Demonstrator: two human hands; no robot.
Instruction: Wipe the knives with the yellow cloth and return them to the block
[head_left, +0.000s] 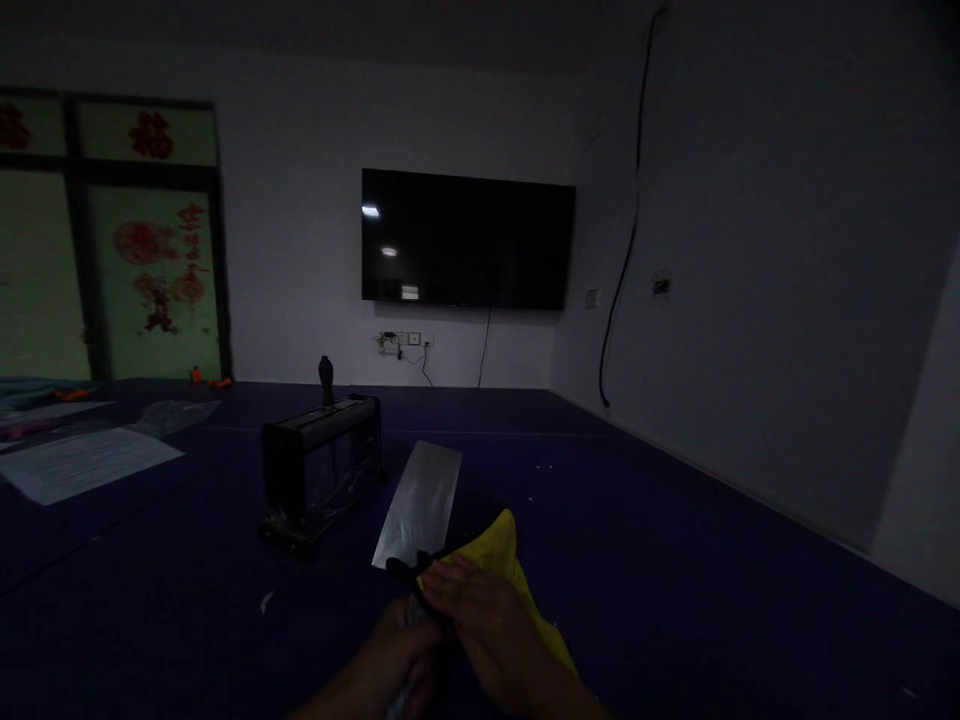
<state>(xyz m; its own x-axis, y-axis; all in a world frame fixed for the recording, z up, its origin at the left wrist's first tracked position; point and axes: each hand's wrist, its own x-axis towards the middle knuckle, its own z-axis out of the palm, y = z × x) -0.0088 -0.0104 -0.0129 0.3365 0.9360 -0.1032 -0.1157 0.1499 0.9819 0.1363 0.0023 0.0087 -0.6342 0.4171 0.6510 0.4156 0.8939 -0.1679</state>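
Note:
A cleaver [420, 500] with a broad metal blade points away from me, over the dark purple surface. My left hand [397, 650] is wrapped round its handle, which shows partly between the fingers. In my right hand [491, 620] is a yellow cloth [499, 545] with a dark edge, pressed near where blade and handle meet. Part of the cloth hangs down beyond that hand. Left of the blade stands a black frame-shaped knife block [322, 470] with clear sides; one dark-handled tool [326, 380] sticks up from its top.
Printed paper [86, 460] and clear plastic wrapping [172, 415] lie on the purple surface [600, 560] at the left. Small orange items [217, 382] are by the glass door [161, 250]. A television [469, 240] hangs on the far wall, and a black cable [626, 270] runs down the right wall.

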